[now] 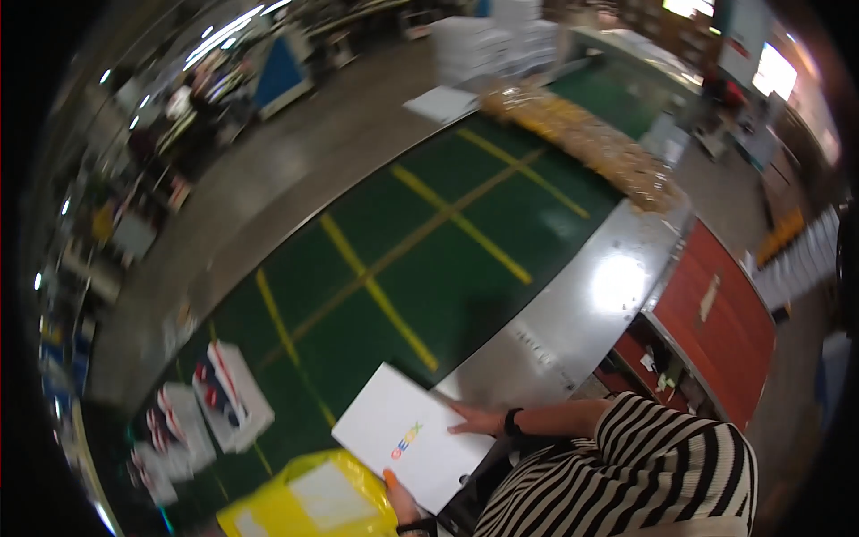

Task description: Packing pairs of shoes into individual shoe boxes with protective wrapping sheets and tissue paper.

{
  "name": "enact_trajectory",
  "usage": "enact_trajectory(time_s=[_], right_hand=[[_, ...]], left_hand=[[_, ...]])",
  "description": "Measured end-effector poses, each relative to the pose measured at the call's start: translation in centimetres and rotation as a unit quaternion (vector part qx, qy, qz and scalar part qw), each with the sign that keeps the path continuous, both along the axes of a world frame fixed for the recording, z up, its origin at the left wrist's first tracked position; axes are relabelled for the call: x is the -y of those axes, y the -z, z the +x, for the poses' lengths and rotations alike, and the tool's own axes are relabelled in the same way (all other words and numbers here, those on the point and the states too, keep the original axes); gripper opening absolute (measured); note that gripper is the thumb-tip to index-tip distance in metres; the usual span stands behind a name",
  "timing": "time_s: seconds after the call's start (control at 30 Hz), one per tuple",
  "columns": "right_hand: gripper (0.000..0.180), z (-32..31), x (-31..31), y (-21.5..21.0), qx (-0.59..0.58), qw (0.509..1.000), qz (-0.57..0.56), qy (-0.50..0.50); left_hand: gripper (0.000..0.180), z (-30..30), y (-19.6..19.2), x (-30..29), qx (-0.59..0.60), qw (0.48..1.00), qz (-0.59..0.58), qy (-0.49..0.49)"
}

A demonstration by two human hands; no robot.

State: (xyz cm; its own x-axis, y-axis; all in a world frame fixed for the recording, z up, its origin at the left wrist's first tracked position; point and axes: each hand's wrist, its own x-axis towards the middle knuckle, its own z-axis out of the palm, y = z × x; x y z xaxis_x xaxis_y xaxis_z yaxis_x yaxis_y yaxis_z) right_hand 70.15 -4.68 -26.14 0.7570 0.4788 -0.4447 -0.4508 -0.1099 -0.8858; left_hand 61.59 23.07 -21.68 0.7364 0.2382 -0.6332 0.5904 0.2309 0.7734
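A flat white box (407, 438) with small coloured lettering on its face lies tilted at the near edge of the green belt. My left hand (400, 498) grips its lower left edge, thumb on top and the other fingers hidden beneath. At the upper right edge, my right hand (474, 419) holds the same box, its fingers partly over the white face. Close beside my left hand is a shiny yellow plastic bag (362, 474) with a pale rectangular patch.
Several white packages (234, 398) with dark blue and red contents stand on the belt (403, 268) at left. A brown taped bundle (573, 134) spans its far end. White box stacks (474, 49) rise behind. A red-topped cabinet (716, 304) stands right, beside the metal edge (537, 345).
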Motion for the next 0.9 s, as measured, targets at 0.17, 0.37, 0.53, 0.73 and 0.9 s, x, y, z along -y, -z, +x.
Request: enact_trajectory(time_s=[0.17,0.37,0.53,0.73,0.9], right_hand=[[0.093,-1.8,11.7,-7.0,-0.232,0.95,0.17,0.12],[0.067,-5.2,28.5,-14.7,-0.211,0.801,0.374,0.417],[0.066,6.3,46.8,-22.2,0.041,0.786,0.315,0.53],[0.089,21.7,45.0,-26.6,0.186,0.811,0.064,0.552],[0.031,23.8,24.7,-14.6,-0.013,0.917,0.148,0.37]], left_hand=[[0.067,3.8,-8.0,7.0,-0.044,0.978,-0.186,0.081],[0.072,8.3,-13.1,15.0,0.042,0.941,-0.179,0.282],[0.063,7.9,-13.4,18.1,0.006,0.954,-0.039,0.299],[0.058,4.7,-13.4,14.2,-0.021,0.981,0.021,0.193],[0.046,3.9,-8.3,7.0,0.025,0.993,0.049,0.1]])
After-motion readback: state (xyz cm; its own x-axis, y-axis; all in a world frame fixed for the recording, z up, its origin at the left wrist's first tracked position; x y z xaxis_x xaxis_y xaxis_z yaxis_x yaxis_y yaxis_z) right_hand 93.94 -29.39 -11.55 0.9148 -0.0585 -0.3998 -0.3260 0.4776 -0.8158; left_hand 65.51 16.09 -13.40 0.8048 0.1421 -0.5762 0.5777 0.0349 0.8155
